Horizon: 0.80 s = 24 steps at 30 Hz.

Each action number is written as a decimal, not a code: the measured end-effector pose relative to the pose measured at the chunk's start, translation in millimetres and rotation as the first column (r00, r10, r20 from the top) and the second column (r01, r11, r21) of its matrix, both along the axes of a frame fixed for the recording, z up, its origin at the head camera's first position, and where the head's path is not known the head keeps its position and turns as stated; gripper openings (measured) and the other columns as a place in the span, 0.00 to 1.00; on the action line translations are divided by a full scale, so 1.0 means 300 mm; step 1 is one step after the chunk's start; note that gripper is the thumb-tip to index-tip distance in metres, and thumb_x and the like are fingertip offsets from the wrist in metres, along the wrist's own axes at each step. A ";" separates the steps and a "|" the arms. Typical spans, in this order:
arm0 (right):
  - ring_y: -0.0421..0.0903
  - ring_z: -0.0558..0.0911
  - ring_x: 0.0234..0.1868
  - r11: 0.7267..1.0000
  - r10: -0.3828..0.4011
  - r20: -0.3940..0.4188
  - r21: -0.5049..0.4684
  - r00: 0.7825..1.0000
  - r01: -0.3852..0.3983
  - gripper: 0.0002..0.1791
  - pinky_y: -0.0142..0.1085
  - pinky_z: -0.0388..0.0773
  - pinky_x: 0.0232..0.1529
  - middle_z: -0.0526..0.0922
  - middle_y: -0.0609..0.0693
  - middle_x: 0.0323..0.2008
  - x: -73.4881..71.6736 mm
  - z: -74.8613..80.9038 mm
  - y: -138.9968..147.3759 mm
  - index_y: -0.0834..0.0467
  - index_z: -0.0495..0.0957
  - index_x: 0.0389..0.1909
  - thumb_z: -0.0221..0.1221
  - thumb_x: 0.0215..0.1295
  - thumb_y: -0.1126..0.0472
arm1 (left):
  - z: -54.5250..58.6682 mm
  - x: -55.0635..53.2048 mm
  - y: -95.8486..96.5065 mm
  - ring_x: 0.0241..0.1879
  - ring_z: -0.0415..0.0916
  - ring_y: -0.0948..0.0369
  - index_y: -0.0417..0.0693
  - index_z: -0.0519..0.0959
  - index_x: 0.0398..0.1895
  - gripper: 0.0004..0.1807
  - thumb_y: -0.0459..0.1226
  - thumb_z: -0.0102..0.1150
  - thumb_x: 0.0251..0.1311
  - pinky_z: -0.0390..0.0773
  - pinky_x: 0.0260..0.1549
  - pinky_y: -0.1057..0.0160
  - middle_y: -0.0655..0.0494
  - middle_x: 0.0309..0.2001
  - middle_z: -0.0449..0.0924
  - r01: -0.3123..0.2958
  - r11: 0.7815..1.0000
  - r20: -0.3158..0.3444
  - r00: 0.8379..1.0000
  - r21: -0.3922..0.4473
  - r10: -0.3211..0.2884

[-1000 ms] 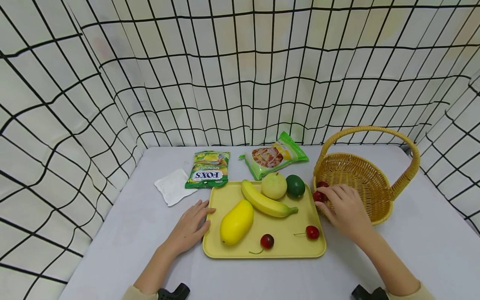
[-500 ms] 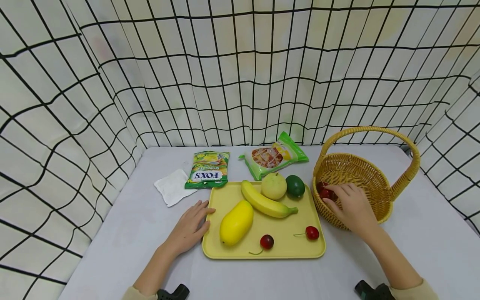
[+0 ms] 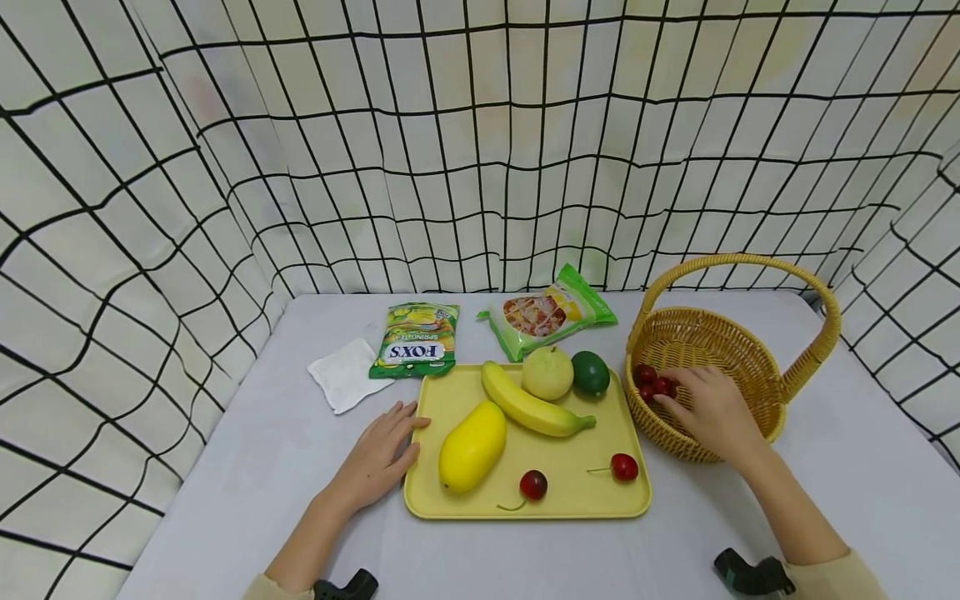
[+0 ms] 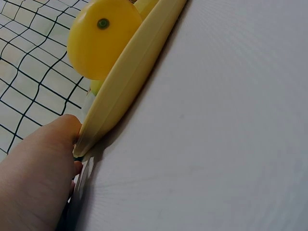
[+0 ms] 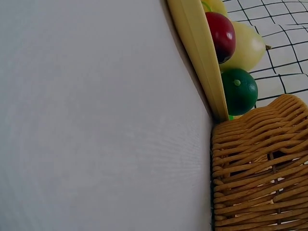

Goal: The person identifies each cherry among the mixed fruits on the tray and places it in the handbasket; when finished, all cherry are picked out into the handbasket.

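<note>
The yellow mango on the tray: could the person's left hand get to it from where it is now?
Most likely yes: the left hand rests against the tray's left edge, and the mango lies just inside, with only the low rim between them.

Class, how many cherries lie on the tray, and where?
2: one cherry near the front, another cherry near the right edge. More cherries are in the basket, some possibly hidden by the right hand.
</note>
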State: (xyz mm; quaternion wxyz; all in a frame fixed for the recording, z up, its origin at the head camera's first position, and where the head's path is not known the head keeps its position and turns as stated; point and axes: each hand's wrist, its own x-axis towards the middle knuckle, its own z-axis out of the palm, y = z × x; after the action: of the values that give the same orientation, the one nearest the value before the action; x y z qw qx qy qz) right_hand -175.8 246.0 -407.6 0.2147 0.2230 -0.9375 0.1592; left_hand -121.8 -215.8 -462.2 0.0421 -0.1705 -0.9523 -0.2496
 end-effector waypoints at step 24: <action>0.57 0.77 0.38 0.998 -0.046 0.284 0.056 0.958 0.031 0.16 0.51 0.75 0.35 0.80 0.59 0.36 -0.015 0.011 0.010 0.63 0.77 0.42 0.63 0.55 0.58 | 0.002 0.003 -0.001 0.68 0.47 0.51 0.53 0.71 0.56 0.18 0.43 0.49 0.63 0.48 0.64 0.46 0.49 0.67 0.58 0.010 1.000 0.000 1.000 0.001 -0.010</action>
State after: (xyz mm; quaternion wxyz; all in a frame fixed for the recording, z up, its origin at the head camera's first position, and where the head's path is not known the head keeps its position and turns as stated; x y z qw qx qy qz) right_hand -180.2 249.1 -404.3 0.0746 0.1847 -0.9666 0.1615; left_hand -120.9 -216.0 -461.5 0.0409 -0.1754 -0.9512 -0.2505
